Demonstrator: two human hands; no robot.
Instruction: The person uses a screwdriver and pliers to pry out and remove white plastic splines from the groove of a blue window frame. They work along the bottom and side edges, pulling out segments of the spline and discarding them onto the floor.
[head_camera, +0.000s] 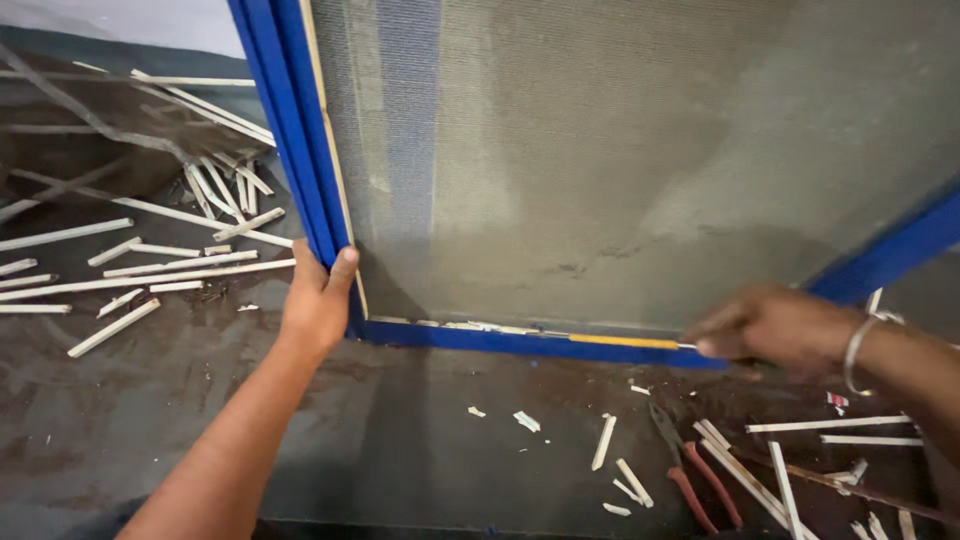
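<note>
A blue frame (290, 120) with grey mesh (600, 150) stretched across it stands on its lower rail (480, 342) on the dark floor. My left hand (318, 298) grips the frame's left upright near the bottom corner, thumb on the front. My right hand (770, 325), blurred and wearing a metal bangle, pinches something thin at the right end of a yellow strip (620, 341) along the lower rail. What it pinches is too blurred to make out.
Several pale wooden strips (150, 270) lie scattered on the floor at left and at lower right (760, 480). Red-handled pliers (690, 470) lie on the floor below my right hand. Small wood chips (527, 421) dot the floor.
</note>
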